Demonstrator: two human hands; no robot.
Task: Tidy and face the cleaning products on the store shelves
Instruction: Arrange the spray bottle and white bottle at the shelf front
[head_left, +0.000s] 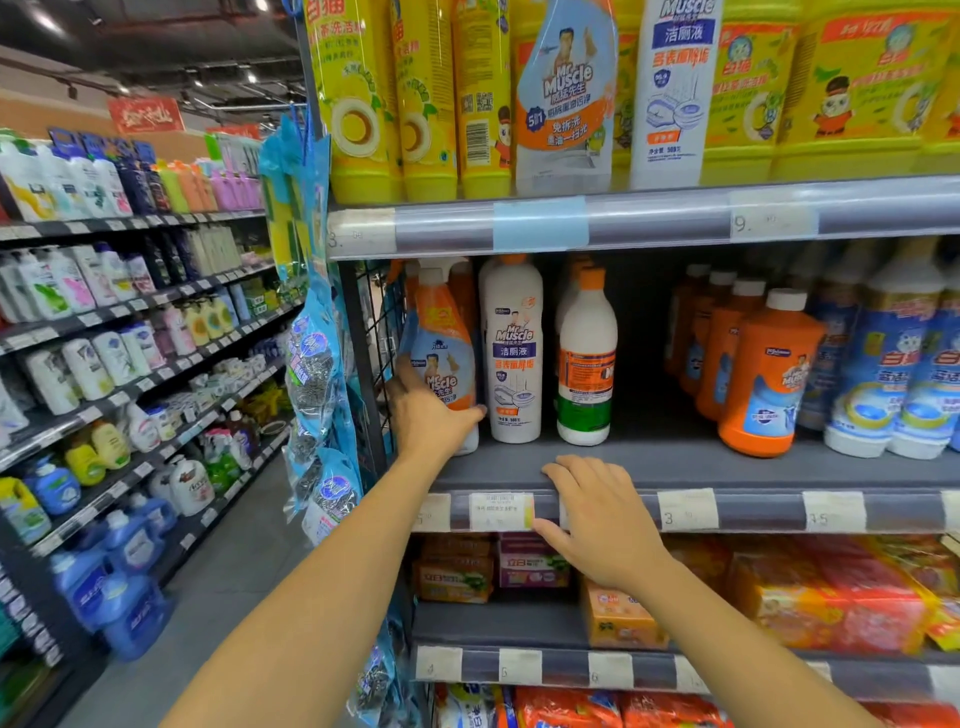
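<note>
**Gripping a spray bottle at the left end of the middle shelf**

Reaching into the shelf, the left hand (434, 415) is wrapping around the lower body of the orange and white spray bottle (441, 353), thumb across its front, next to the wire mesh side panel (382, 343). The right hand (597, 519) is lying loose and flat over the front edge of the middle shelf (727, 467), fingers spread across the price rail, grasping nothing.

Just right of the spray bottle a white toilet cleaner bottle (514, 353) is standing upright, label forward, and beside it a white bottle with an orange cap (587, 364) is showing its back label. A dark gap is separating these from a row of orange bottles (763, 374) and blue-labelled bottles (883, 364) farther right.

Above, yellow detergent bottles (358, 98) are crowding the top shelf. Below, orange soap packs (618, 618) are sitting loosely. Scouring pads in blue packets (317, 364) are hanging off the shelf end.
</note>
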